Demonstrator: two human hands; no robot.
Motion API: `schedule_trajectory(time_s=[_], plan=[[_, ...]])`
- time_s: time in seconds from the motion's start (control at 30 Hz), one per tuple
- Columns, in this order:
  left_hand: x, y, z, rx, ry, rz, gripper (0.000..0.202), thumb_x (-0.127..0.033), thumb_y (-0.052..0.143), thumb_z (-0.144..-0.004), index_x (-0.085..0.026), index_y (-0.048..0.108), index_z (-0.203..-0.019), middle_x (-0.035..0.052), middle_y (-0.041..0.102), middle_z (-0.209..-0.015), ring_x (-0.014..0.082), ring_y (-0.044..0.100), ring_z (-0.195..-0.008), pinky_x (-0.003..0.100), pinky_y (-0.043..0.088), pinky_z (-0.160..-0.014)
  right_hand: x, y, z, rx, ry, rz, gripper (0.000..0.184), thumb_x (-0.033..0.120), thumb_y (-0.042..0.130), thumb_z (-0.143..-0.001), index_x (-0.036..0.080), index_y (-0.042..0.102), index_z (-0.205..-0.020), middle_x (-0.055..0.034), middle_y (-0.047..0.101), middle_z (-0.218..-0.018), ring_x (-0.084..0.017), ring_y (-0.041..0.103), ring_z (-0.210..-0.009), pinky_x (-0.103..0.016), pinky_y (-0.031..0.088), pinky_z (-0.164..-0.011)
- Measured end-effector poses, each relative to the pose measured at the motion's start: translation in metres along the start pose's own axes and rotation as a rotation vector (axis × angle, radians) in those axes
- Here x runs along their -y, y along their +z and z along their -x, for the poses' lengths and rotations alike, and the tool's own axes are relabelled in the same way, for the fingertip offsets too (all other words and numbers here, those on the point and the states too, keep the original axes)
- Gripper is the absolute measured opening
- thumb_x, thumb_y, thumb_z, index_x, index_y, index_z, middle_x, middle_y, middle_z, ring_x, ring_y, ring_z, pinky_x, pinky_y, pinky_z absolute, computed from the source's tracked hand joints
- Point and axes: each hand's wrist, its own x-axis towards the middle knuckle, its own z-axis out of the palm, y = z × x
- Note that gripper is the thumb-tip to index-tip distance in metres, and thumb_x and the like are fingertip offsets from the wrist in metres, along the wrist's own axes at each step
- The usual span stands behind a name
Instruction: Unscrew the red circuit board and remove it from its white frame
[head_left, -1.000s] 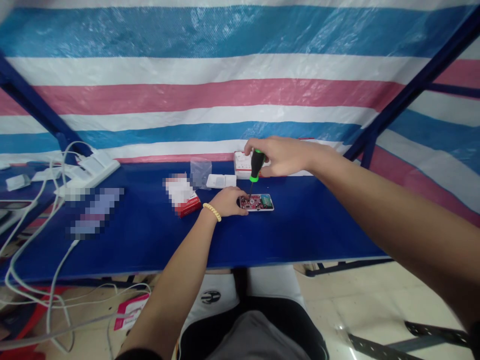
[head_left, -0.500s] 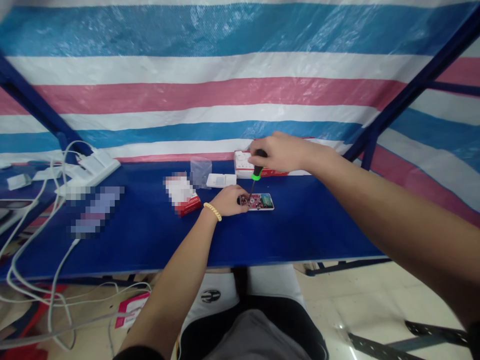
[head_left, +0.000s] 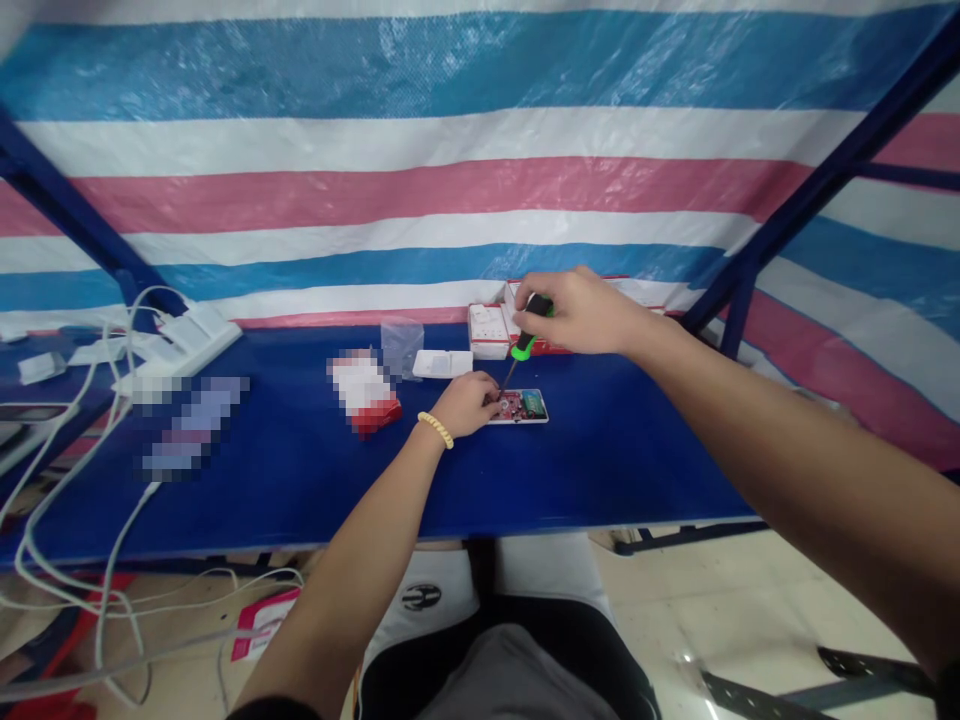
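My right hand (head_left: 574, 310) is closed round the black and green handle of a screwdriver (head_left: 523, 346). The shaft slants down to the left, its tip at the left part of a flat white device (head_left: 546, 419) with a red circuit board (head_left: 514, 404) exposed. At the board's right end sits a small green screen (head_left: 533, 403). My left hand (head_left: 463, 402), wearing a yellow band, grips the device's left end, fingertips close by the screwdriver tip. The hand hides that end, and I cannot make out the tip's exact contact. Behind lies a white cover (head_left: 442, 364) on the table.
The blue table (head_left: 300, 500) carries red and white boxes (head_left: 489, 330) at the back, a clear plastic bag (head_left: 402, 348) and a red and white box (head_left: 366, 393) left of my hand. A power strip (head_left: 184, 345) with white cables and a blurred phone (head_left: 195, 425) are further left.
My right hand has shifted slightly right, and the screwdriver leans more to the right than before. My left hand has moved a little right, covering more of the device's left end.
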Motion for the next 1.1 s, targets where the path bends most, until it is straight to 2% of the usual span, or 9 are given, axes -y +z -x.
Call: schedule_trajectory(time_s=[0.13, 0.23, 0.33, 0.37, 0.47, 0.63, 0.8, 0.93, 1.1], plan=[[-0.003, -0.002, 0.001, -0.014, -0.035, 0.025, 0.009, -0.019, 0.057, -0.085, -0.016, 0.064, -0.079, 0.0079, 0.065, -0.101, 0.0216, 0.06, -0.097, 0.039, 0.046, -0.095, -0.019, -0.008, 0.027, -0.275, 0.28, -0.185, 0.024, 0.037, 0.056, -0.08, 0.017, 0.062, -0.091, -0.0056, 0.066, -0.073, -0.017, 0.058, -0.061, -0.032, 0.043, -0.064], [-0.006, -0.006, 0.003, -0.076, -0.057, 0.046, 0.009, -0.018, 0.055, -0.087, -0.017, 0.064, -0.084, 0.0068, 0.065, -0.101, 0.0205, 0.059, -0.098, 0.039, 0.045, -0.095, -0.041, -0.001, 0.063, -0.462, 0.507, -0.398, 0.026, 0.042, 0.062, -0.077, 0.021, 0.055, -0.091, -0.0071, 0.064, -0.068, -0.019, 0.06, -0.056, -0.034, 0.046, -0.059], [-0.011, -0.011, 0.003, -0.153, -0.04, 0.06, 0.01, -0.019, 0.055, -0.087, -0.017, 0.065, -0.086, 0.0057, 0.067, -0.094, 0.019, 0.06, -0.092, 0.034, 0.047, -0.088, -0.062, 0.024, 0.109, -0.62, 0.704, -0.58, 0.031, 0.04, 0.072, -0.067, 0.026, 0.051, -0.084, -0.0107, 0.067, -0.072, -0.024, 0.066, -0.063, -0.037, 0.05, -0.064], [-0.013, -0.012, 0.001, -0.17, -0.039, 0.063, 0.011, -0.019, 0.055, -0.087, -0.017, 0.065, -0.085, 0.0053, 0.067, -0.091, 0.0184, 0.061, -0.089, 0.033, 0.048, -0.085, -0.068, 0.036, 0.124, -0.619, 0.747, -0.623, 0.032, 0.04, 0.074, -0.066, 0.027, 0.053, -0.085, -0.0116, 0.068, -0.077, -0.026, 0.068, -0.069, -0.039, 0.052, -0.068], [-0.023, -0.013, -0.013, -0.155, -0.067, 0.018, 0.013, -0.02, 0.055, -0.086, -0.017, 0.068, -0.085, 0.0049, 0.068, -0.086, 0.0182, 0.062, -0.082, 0.032, 0.049, -0.079, -0.077, 0.071, 0.162, -0.736, 0.87, -0.608, 0.034, 0.046, 0.078, -0.059, 0.028, 0.054, -0.076, -0.0103, 0.07, -0.08, -0.034, 0.07, -0.077, -0.047, 0.053, -0.074], [-0.036, -0.004, -0.056, 0.052, -0.223, -0.131, 0.017, -0.017, 0.055, -0.082, -0.018, 0.073, -0.085, 0.0085, 0.071, -0.088, 0.0254, 0.065, -0.088, 0.038, 0.05, -0.08, -0.081, 0.112, 0.187, -0.691, 0.939, -0.537, 0.035, 0.051, 0.076, -0.06, 0.027, 0.055, -0.077, -0.0098, 0.073, -0.091, -0.032, 0.07, -0.087, -0.048, 0.054, -0.085], [-0.029, 0.014, -0.086, 0.085, -0.302, -0.11, 0.013, -0.021, 0.063, -0.081, -0.016, 0.074, -0.081, 0.0121, 0.072, -0.088, 0.0269, 0.066, -0.086, 0.04, 0.051, -0.078, -0.074, 0.119, 0.182, -0.539, 0.885, -0.346, 0.03, 0.053, 0.067, -0.069, 0.028, 0.056, -0.08, -0.0093, 0.073, -0.094, -0.029, 0.069, -0.089, -0.044, 0.053, -0.084], [-0.024, 0.013, -0.085, 0.058, -0.281, -0.056, 0.017, -0.028, 0.062, -0.084, -0.017, 0.075, -0.082, 0.0097, 0.073, -0.086, 0.0239, 0.066, -0.086, 0.038, 0.052, -0.082, -0.07, 0.118, 0.177, -0.362, 0.85, -0.176, 0.025, 0.05, 0.063, -0.072, 0.028, 0.056, -0.082, -0.0096, 0.072, -0.088, -0.031, 0.069, -0.087, -0.044, 0.052, -0.082], [-0.017, -0.011, -0.056, 0.013, -0.2, 0.063, 0.02, -0.022, 0.055, -0.088, -0.016, 0.072, -0.098, 0.0049, 0.073, -0.096, 0.0169, 0.066, -0.088, 0.032, 0.051, -0.087, -0.078, 0.123, 0.172, -0.311, 0.793, -0.089, 0.027, 0.05, 0.059, -0.074, 0.026, 0.058, -0.086, -0.0095, 0.072, -0.083, -0.029, 0.069, -0.084, -0.042, 0.051, -0.078]])
